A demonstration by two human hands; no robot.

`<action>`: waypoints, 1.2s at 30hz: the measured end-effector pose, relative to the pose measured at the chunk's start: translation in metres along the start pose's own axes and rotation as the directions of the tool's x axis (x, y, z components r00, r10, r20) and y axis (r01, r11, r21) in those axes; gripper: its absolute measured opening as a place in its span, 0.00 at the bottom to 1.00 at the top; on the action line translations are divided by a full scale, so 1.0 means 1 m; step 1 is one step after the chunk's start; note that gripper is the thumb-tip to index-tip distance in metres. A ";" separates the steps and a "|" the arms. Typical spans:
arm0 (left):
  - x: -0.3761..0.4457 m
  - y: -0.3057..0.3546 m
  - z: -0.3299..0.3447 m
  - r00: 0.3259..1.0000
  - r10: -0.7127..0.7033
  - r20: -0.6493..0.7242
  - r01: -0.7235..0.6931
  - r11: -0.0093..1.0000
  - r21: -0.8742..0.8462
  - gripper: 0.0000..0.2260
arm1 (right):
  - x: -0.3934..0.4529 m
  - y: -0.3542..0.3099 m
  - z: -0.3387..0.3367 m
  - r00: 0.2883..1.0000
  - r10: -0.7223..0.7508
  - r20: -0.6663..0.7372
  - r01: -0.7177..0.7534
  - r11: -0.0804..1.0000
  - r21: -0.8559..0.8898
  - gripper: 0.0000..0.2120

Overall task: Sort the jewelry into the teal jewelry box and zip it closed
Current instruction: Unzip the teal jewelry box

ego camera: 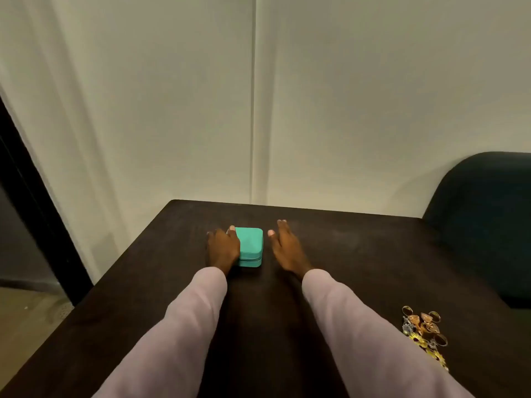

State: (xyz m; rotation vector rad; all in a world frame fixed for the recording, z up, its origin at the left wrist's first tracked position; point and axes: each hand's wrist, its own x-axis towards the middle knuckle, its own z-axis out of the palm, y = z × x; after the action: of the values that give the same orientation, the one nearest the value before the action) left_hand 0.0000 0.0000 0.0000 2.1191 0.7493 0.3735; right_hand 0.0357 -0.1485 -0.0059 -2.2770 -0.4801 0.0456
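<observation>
Dark table [359, 254] against a pale wall, teal jewelry box [250, 248] still zipped near the far edge. Left hand [223, 247] grips the box's left side; right hand [286, 248] hovers flat-fingered just right of it, holding nothing. Jewelry pile [425, 331] sits well right and nearer. I'd pin the box, then run the zipper round slowly.

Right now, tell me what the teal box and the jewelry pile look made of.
Teal jewelry box: apparently matte faux leather or fabric; no gloss, with a zip seam round the side. Jewelry pile: likely metal, gold, rose and silver tones, glinting. Too small to confirm.
</observation>
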 end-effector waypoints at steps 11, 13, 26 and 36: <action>-0.008 -0.034 0.030 1.000 0.012 -0.015 -0.013 1.000 -0.021 0.26 | 0.040 0.001 0.025 0.986 0.075 0.146 -0.097 0.985 0.145 0.23; -0.008 -0.035 0.032 0.999 0.027 -0.030 -0.026 1.000 0.012 0.27 | 0.041 0.003 0.027 0.980 0.077 0.185 -0.108 0.980 0.165 0.23; 0.001 -0.022 0.042 0.986 0.089 0.140 -0.079 0.994 -0.077 0.21 | 0.003 0.038 0.016 0.997 0.072 -0.011 -0.066 0.964 0.257 0.15; -0.038 -0.017 0.051 0.953 0.205 0.224 -0.145 0.955 -0.257 0.16 | -0.079 0.050 0.008 0.977 0.123 -0.176 -0.082 0.972 0.221 0.14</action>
State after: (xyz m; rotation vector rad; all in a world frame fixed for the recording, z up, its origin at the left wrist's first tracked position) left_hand -0.0103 -0.0472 -0.0439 1.9616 0.3515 0.2703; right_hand -0.0225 -0.2013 -0.0561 -2.0687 -0.2444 -0.0638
